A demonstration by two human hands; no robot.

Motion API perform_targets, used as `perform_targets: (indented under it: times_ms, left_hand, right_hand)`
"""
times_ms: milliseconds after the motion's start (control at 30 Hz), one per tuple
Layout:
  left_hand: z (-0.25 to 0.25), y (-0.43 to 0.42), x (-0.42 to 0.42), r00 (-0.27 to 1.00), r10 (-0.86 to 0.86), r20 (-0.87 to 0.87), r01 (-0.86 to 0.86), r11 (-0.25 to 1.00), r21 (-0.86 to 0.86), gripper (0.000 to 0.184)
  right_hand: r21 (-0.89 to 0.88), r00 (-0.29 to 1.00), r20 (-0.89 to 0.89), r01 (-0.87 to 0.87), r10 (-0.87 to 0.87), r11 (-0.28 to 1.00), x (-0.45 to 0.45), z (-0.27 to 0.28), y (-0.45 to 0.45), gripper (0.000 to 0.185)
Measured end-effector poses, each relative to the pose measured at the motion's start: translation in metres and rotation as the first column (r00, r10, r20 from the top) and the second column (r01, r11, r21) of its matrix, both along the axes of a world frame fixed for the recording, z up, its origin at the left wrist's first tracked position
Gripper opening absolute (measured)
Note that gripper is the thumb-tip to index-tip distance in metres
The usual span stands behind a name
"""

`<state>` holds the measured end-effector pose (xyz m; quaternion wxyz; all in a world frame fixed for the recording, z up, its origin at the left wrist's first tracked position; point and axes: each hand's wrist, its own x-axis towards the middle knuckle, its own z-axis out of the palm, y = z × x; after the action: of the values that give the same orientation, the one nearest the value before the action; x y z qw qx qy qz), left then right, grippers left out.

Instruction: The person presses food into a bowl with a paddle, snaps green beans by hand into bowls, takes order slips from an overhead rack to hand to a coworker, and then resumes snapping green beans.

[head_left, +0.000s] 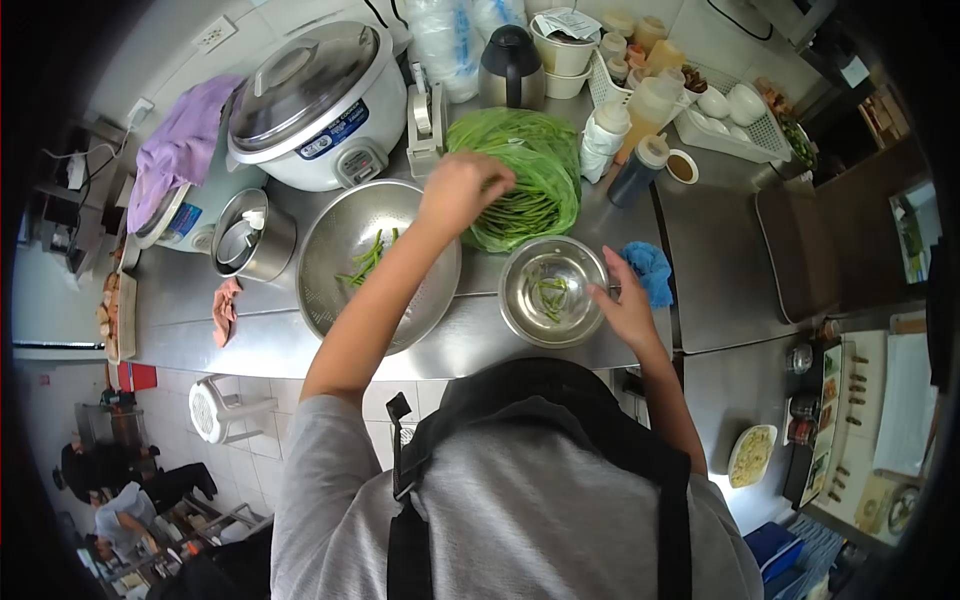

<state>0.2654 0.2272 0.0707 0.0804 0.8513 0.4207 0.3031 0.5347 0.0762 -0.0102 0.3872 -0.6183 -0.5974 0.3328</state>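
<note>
Green beans (525,215) crowd the bag (530,128), likely mostly left to handle, with few in the colander (430,290), bits (551,297) in the bowl (518,290), your left hand (465,193) curled, contents unclear, your right hand (630,305) spread at the bowl's rim.

Smooth metal worktop (265,335) with a soft sheen. On it, a colander (325,235) of dull, perforated metal and a bowl (514,312) of glossy metal. A bag (560,150) of thin, crinkled, see-through green plastic catches the light. The rice cooker (320,172) has a smooth, glossy white body and a shiny metal lid (325,75). The purple cloth (185,145) and pink cloth (226,312) are both matt and rumpled. The squeeze bottles (655,98) look like smooth, translucent plastic; the stool (208,410), smooth white plastic.
</note>
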Motion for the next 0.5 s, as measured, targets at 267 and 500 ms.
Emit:
perform_targets:
  times_ms: [267, 500]
  left_hand:
    - [0.057, -0.038, 0.012, 0.955, -0.224, 0.192, 0.294, 0.781, -0.551, 0.017]
    - [0.049, -0.043, 0.003, 0.882, -0.368, 0.295, 0.448, 0.455, -0.770, 0.021]
  right_hand:
    - [0.028, 0.956, -0.097, -0.276, 0.277, 0.961, -0.013, 0.104, 0.042, 0.029]
    - [-0.232, 0.758, -0.397, -0.628, 0.518, 0.743, -0.038, 0.105, 0.039, 0.032]
